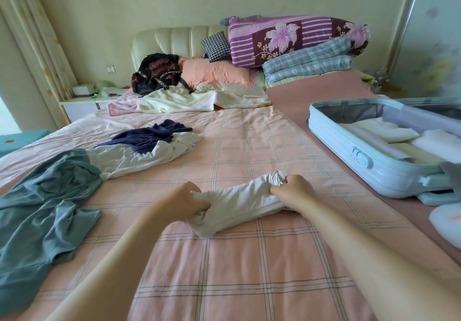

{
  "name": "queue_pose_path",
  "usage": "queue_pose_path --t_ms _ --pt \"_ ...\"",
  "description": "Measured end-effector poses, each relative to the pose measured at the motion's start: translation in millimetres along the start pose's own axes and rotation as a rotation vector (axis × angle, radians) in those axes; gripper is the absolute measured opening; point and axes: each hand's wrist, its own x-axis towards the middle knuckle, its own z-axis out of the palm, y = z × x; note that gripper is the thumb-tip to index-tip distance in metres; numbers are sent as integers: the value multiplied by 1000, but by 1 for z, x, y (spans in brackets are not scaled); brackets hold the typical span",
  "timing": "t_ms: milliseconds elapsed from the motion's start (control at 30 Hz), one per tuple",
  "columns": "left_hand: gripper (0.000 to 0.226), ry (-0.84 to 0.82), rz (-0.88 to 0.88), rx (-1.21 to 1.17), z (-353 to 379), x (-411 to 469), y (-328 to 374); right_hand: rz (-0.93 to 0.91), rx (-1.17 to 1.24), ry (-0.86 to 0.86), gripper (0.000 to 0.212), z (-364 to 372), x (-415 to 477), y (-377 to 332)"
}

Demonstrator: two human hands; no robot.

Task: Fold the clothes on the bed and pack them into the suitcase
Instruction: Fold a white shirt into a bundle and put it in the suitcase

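Two ends of the rolled white garment (239,203) are gripped, one by the left hand (193,199), one by the right hand (294,188), fingers curled into cloth, toward the bed (249,271)'s right edge. Risk: roll is unwound if lifted unevenly toward the suitcase (349,171).

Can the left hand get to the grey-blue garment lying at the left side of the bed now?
Probably yes, but not at once: the left hand grips the white garment and must let go first. The grey-blue garment lies on its side, with only bare sheet between them.
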Motion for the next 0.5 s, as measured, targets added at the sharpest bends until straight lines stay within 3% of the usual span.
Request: queue_pose_path --t_ms 67,133,267,400,500 --pt "53 32 18 267 1 0 4 -9 -95 24 20 7 -1 5" --pt "56 158 149 464 3 1 17 -44 -176 90 27 9 -2 3" --pt "42 220 533 386 37 3 60 -80 -212 80 49 12 -4 -2" --pt "45 162 571 644 94 7 67 -125 -57 86 25 16 -1 5" --pt "48 165 526 641 104 11 63 -150 116 106 10 16 -5 1"
